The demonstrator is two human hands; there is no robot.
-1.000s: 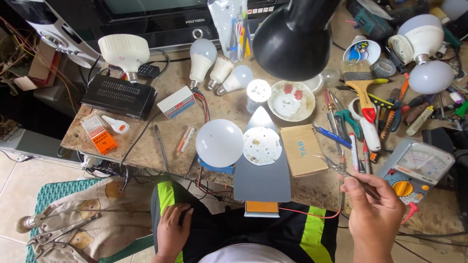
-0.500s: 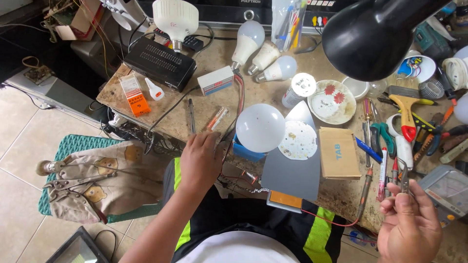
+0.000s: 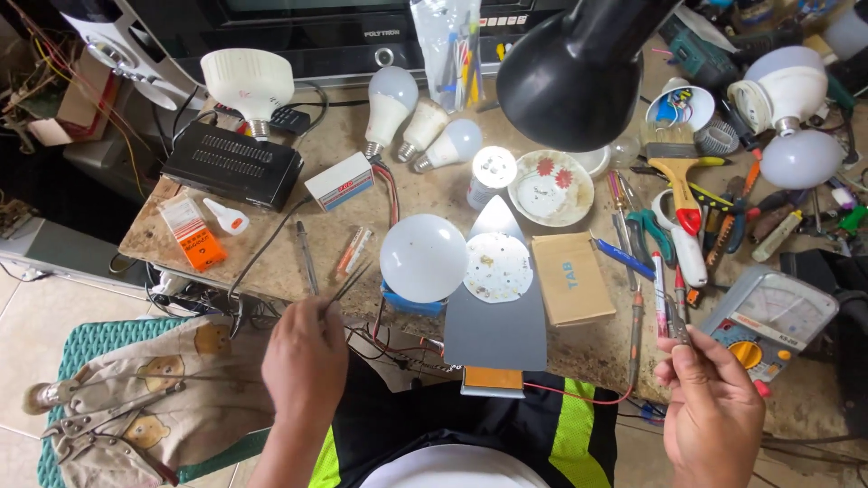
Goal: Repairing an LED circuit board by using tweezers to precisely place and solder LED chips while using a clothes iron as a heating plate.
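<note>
- A pair of thin metal tweezers [image 3: 348, 278] is pinched in the left hand [image 3: 307, 348], whose fingers are closed around the rear end; the tips point up and to the right, toward the white bulb dome [image 3: 423, 258].
- A slim probe [image 3: 680, 312] with a red wire [image 3: 579, 394] is gripped in the right hand [image 3: 714, 398], fingers curled shut on it, at the front right edge of the workbench [image 3: 597, 348].
- Just beside the tweezer tips, the dome rests on a blue base [image 3: 411, 300]; touching its right side, the round LED board [image 3: 497, 267] lies bare on a grey pointed plate [image 3: 495, 321].
- The bulb is judged to be already opened, with dome and board apart; nothing is seen to be touched by either tool, so the work on the board appears not yet begun.
- Farther out, a tan box [image 3: 570, 278], a floral dish [image 3: 551, 187], three whole bulbs [image 3: 420, 126] and an analogue multimeter [image 3: 768, 321] are seen.
- Compared with half a second ago, the left hand has been drawn back from the bench edge with the tweezers now lifted clear, and the right hand has been kept on the probe in much the same place.
</note>
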